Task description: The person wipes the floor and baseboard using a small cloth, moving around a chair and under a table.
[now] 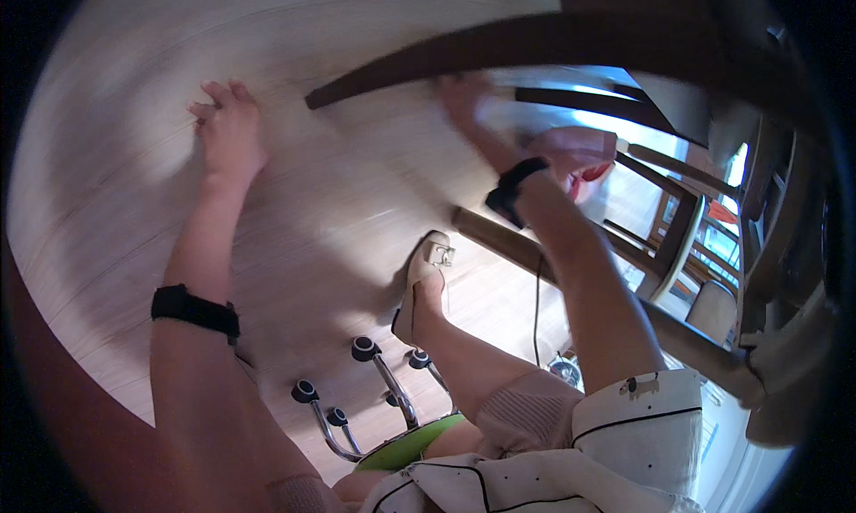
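My left hand (230, 130) is stretched out over the pale wood-look floor (303, 201), its fingers apart and nothing in them. Whether it touches the floor I cannot tell. My right hand (464, 98) reaches beneath a long dark wooden leg (499, 45) of a piece of furniture. Motion smears it and the leg covers its fingers, so whatever it may hold is hidden. Black bands circle both my arms, the left one (194, 310) on the forearm and the right one (517, 190) near the wrist.
A low stool with a green seat (410, 443) and chrome legs is beneath me, beside my beige shoe (428, 263). Another wooden leg (499, 235) crosses under my right forearm. Farther right stand chairs (678, 237), a pinkish bag (571, 147) and a dark cable (537, 312).
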`<state>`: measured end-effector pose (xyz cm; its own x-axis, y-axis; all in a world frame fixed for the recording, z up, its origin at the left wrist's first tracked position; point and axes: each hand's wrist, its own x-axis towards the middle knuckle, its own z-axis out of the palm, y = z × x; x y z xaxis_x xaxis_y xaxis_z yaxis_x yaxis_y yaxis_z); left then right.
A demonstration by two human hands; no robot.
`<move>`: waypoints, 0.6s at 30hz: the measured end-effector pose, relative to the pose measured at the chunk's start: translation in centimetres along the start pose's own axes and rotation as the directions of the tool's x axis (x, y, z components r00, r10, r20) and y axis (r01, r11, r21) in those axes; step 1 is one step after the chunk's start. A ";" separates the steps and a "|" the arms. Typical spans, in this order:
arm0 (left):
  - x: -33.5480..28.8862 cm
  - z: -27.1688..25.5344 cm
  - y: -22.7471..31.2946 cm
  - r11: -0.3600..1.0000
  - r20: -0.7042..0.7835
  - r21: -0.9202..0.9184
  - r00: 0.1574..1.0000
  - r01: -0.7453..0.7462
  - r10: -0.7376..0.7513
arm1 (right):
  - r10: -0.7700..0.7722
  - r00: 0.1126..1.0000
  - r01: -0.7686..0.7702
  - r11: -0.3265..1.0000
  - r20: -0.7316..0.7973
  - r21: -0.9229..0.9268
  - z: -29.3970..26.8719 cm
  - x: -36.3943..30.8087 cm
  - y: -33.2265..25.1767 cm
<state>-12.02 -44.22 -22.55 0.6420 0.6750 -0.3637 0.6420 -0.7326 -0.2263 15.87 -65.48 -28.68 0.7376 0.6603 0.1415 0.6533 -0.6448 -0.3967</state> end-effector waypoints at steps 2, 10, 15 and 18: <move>-0.4 -0.6 -0.2 0.998 0.015 -0.058 1.000 0.004 -0.003 | -0.028 0.997 0.022 0.996 0.072 0.088 1.0 -5.6 -7.0; 0.6 -1.8 -0.9 0.993 0.004 -0.120 1.000 0.003 -0.003 | 0.189 0.982 -0.182 0.927 0.009 0.328 -0.8 -6.1 -8.5; 0.4 -1.4 -0.8 0.987 0.052 -0.157 0.998 0.046 -0.038 | 0.247 0.877 -0.307 0.948 -0.411 -0.086 -2.4 3.8 8.2; 0.3 -2.0 -0.7 0.992 0.079 -0.126 0.997 0.030 -0.020 | 0.400 0.894 -0.436 0.882 -0.203 -0.180 -5.3 7.7 8.2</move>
<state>-11.40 -43.32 -20.71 0.5942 0.6803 -0.4291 0.7085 -0.6953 -0.1212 27.77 -67.73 -26.05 0.9553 0.2538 0.1518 0.2855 -0.9256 -0.2486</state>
